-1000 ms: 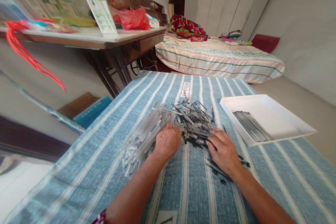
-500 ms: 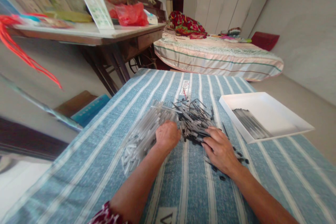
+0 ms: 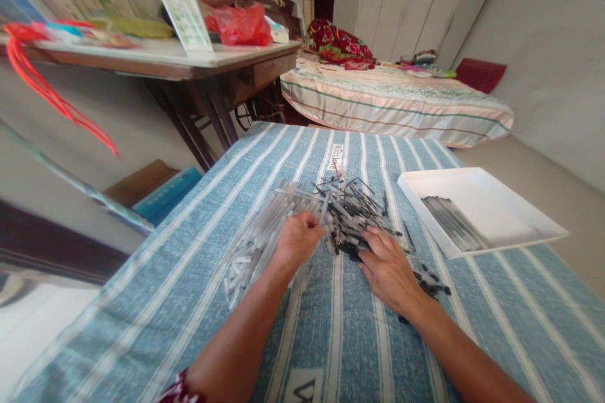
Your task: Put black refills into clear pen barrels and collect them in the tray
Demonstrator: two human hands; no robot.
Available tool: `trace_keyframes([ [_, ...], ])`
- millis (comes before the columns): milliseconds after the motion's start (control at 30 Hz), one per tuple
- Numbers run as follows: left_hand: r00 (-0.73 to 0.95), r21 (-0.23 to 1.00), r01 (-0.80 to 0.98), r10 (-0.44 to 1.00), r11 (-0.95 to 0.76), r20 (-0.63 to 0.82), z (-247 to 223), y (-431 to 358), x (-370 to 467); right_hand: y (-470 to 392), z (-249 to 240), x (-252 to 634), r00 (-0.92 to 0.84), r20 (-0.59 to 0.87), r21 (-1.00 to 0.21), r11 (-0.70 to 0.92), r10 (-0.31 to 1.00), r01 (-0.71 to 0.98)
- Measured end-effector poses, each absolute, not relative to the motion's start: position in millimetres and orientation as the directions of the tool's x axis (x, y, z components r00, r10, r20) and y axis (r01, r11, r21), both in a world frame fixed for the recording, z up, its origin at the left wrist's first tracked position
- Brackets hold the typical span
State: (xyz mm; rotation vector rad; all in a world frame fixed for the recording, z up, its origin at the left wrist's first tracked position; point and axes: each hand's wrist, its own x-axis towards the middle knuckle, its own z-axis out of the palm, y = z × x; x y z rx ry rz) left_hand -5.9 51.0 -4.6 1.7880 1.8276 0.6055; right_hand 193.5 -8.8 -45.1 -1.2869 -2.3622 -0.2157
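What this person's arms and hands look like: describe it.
The left hand and right hand are ungloved, with no watch or bracelet visible. A dark red sleeve with a white pattern shows on the left arm at the bottom edge; the right arm is bare as far as it shows.

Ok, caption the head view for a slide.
Left hand at a heap of translucent tubes, right hand at a darker pile, white tray farther right on striped cloth.

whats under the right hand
Just ahead of the right hand, a pile of dark and grey pieces shows, and small black pieces lie beside the wrist. Whatever the palm covers can't be seen.
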Motion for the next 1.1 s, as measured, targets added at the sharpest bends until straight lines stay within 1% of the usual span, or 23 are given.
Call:
trace_keyframes([
  [133,0.044,0.758,0.653,0.998,0.001,-0.039,-3.5,43.6,-4.8,-7.4,-48.7,189.3,-0.501,0.421,0.003,0.551,0.756,0.835],
  [233,0.075,0.793,0.609,0.997,-0.032,-0.018,-4.6,42.8,-5.3,-7.2,-50.0,190.0,-0.522,0.416,0.023,0.565,0.745,0.825],
  [333,0.104,0.786,0.614,0.994,-0.077,0.016,-5.5,45.8,-8.0,-7.1,-47.9,193.7,-0.521,0.439,-0.016,0.586,0.732,0.810],
  [433,0.129,0.765,0.633,0.990,-0.119,0.047,-3.9,47.2,-11.3,-5.4,-43.4,201.8,-0.479,0.511,-0.083,0.596,0.714,0.799],
  [533,0.197,0.698,0.689,0.977,-0.196,0.080,-0.2,45.7,-14.0,-2.2,-39.4,214.1,-0.429,0.580,-0.132,0.599,0.693,0.789],
  [633,0.294,0.576,0.758,0.949,-0.306,0.117,3.5,43.6,-15.9,0.6,-37.5,228.3,-0.381,0.611,-0.181,0.591,0.694,0.786],
  [733,0.352,0.484,0.791,0.925,-0.374,0.140,6.9,41.8,-16.7,1.6,-36.3,240.6,-0.336,0.641,-0.195,0.570,0.690,0.798],
  [867,0.389,0.392,0.826,0.913,-0.404,0.122,11.1,38.6,-15.4,1.0,-33.3,248.8,-0.306,0.676,-0.185,0.556,0.671,0.810],
  [1100,0.404,0.315,0.856,0.910,-0.411,0.091,14.4,35.4,-12.1,-0.4,-29.7,247.6,-0.324,0.660,-0.184,0.564,0.677,0.805],
])
